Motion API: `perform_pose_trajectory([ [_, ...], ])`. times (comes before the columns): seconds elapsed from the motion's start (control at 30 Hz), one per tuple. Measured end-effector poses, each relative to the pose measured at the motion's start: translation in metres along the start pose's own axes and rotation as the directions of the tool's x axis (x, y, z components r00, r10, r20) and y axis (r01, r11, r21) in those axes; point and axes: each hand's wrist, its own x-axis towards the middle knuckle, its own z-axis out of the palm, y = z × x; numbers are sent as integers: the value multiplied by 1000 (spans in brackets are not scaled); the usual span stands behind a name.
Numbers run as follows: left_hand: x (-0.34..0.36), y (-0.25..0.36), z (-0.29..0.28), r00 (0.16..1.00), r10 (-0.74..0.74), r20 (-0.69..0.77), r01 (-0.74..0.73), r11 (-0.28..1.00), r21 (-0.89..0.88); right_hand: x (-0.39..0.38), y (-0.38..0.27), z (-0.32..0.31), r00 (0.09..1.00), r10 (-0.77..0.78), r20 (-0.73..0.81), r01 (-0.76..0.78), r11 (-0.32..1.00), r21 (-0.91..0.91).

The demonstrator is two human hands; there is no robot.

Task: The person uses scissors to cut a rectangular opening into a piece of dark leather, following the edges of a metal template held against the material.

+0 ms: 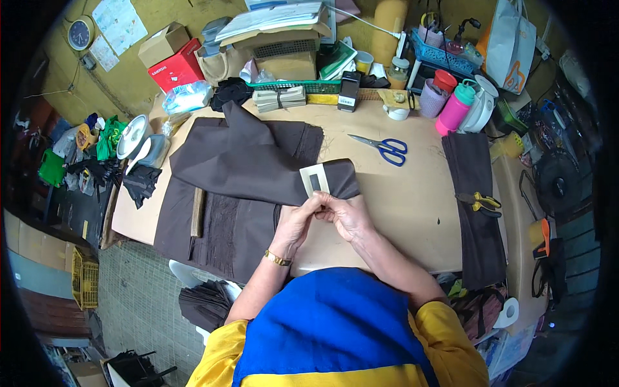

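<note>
Lying just beyond left hand point(294, 222): cream frame point(306, 179)

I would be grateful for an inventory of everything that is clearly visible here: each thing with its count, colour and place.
upper fabric piece: 1, dark brown, beyond the hands
rectangular frame: 1, cream, on that fabric
bar: 1, brown, on left fabric
scissors: 1, blue-handled, right of frame
pliers: 1, yellow-black, on right fabric strip
table: 1, tan, centre
bottle: 1, pink, table's back right
box: 1, red, back left
wall clock: 1, pale dial, upper left
crate: 1, yellow, lower left
smaller clutter: uncountable, mixed, back and sides
wristwatch: 1, gold, left wrist
left hand: 1, bare, below frame
right hand: 1, bare, beside left
</note>
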Motion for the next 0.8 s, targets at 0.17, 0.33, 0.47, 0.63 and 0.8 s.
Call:
perform_pose_trajectory([
  [0.17, 0, 25, 20, 953, 169, -252, -154, 985, 80, -17, -14, 15, 984, -172, 37, 175, 944, -278],
  [0.33, -13, 50, 11, 950, 102, -296, -117, 993, -34, 25, -92, -57, 978, -171, 120, 181, 409, -894],
  [0.47, -24, 65, 18, 958, 126, -258, -142, 989, -41, 45, -135, -137, 783, -615, 94, -172, -360, -917],
  [0.63, -32, 76, 25, 933, 261, -246, -256, 965, 53, 17, -147, -106, 922, -380, -73, -287, -545, -788],
  [0.8, -29, 90, 35, 892, 380, -245, -361, 925, 120, 6, -136, -164, 997, 73, -28, -74, 766, -639],
])
